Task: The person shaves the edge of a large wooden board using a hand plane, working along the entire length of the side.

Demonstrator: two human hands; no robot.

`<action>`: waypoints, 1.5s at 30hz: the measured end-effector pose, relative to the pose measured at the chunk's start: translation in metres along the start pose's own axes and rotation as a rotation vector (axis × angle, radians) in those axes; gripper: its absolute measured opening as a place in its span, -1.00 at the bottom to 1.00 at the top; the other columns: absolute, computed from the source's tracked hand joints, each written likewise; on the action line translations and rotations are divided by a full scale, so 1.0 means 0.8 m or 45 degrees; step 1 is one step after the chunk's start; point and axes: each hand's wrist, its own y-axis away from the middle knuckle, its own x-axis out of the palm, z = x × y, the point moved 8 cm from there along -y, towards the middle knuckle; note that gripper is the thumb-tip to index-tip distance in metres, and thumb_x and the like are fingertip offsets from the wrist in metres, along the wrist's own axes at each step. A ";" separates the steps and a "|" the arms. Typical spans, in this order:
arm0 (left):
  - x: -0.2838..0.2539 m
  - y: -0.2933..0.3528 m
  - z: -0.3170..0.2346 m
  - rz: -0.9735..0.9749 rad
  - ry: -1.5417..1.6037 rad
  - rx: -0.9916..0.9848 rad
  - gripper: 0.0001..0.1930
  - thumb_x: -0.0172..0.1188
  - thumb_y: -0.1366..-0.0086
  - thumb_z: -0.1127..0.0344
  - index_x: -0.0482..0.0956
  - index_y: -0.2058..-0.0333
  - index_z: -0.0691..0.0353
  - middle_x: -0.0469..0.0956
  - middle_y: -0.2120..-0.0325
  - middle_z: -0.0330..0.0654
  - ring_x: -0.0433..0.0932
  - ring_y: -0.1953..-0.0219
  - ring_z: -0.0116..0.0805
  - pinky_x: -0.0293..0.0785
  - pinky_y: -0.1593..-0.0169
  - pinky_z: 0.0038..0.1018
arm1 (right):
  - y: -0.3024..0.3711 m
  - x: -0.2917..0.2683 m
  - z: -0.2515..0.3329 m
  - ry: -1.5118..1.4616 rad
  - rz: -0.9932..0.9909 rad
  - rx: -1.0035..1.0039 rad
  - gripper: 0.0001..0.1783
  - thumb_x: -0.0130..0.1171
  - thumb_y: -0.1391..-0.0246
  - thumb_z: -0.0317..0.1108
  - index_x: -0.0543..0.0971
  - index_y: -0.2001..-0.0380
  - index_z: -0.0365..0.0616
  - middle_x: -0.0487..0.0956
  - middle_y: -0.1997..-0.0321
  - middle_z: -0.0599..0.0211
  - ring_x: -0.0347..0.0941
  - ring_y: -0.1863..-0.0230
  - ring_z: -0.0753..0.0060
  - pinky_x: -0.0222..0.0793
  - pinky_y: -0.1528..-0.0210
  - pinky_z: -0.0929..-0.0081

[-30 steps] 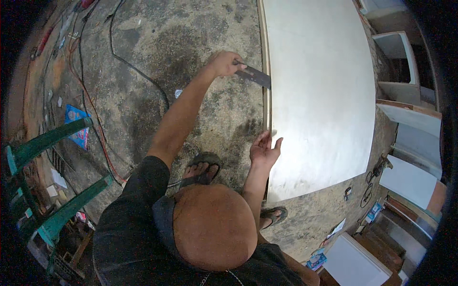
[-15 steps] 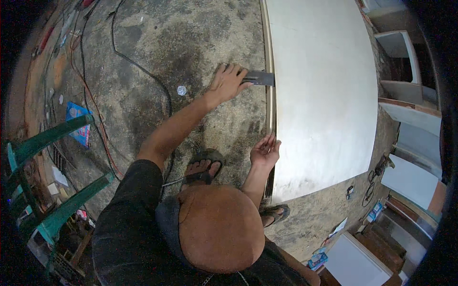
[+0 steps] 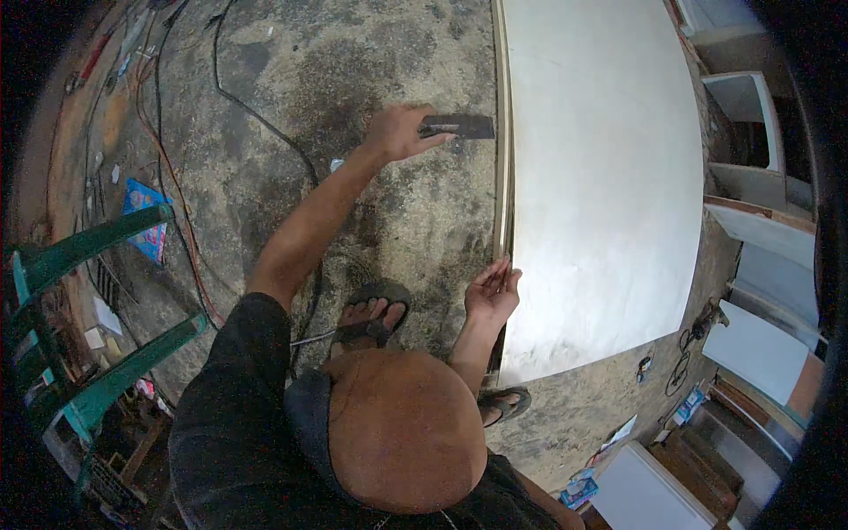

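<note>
My left hand (image 3: 397, 134) is closed around a dark, flat, rectangular tool (image 3: 466, 127). The tool's far end stops just short of the left edge of a large white panel (image 3: 605, 177). Along that edge runs a thin pale strip (image 3: 506, 177). Lower down the same edge, my right hand (image 3: 492, 293) has its fingertips pinched together at the near end of the strip. The palm of the right hand is turned up.
A green plastic chair (image 3: 132, 358) stands at the left, near a blue packet (image 3: 146, 221) on the floor. Dark and orange cables (image 3: 265, 124) trail across the stained concrete. My sandalled feet are beside the panel. White cabinet-like pieces (image 3: 751, 349) line the right side.
My left hand has drawn the dark tool left and slightly farther away, so its end has come off the panel's edge. My right hand stays at nearly the same spot.
</note>
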 end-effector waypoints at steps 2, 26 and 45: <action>0.010 0.003 -0.028 0.131 0.117 -0.009 -0.37 0.14 -0.04 -0.31 0.56 0.25 0.22 0.57 0.55 -0.07 0.60 0.41 -0.15 0.52 0.30 -0.21 | -0.009 -0.005 0.009 -0.049 0.080 0.000 -0.57 0.04 -0.16 -0.12 0.38 0.06 -0.25 0.46 0.07 0.31 0.46 0.18 0.46 0.56 0.23 0.60; 0.008 -0.007 -0.039 -0.145 0.308 -0.100 -0.46 0.31 0.05 -0.17 0.60 0.35 0.25 0.52 0.70 -0.06 0.57 0.59 -0.17 0.48 0.39 -0.32 | -0.002 0.000 0.006 -0.078 0.030 0.012 -0.59 0.03 -0.17 -0.19 0.37 0.05 -0.29 0.47 0.08 0.25 0.47 0.11 0.39 0.57 0.16 0.59; 0.015 -0.067 -0.019 -0.367 0.356 -0.419 -0.49 0.21 -0.04 -0.16 0.61 0.44 0.29 0.57 0.53 0.03 0.57 0.43 -0.04 0.45 0.29 -0.26 | -0.008 -0.003 0.011 -0.010 0.135 -0.001 -0.56 0.01 -0.18 -0.17 0.32 -0.01 -0.27 0.42 0.01 0.24 0.44 0.09 0.41 0.55 0.08 0.54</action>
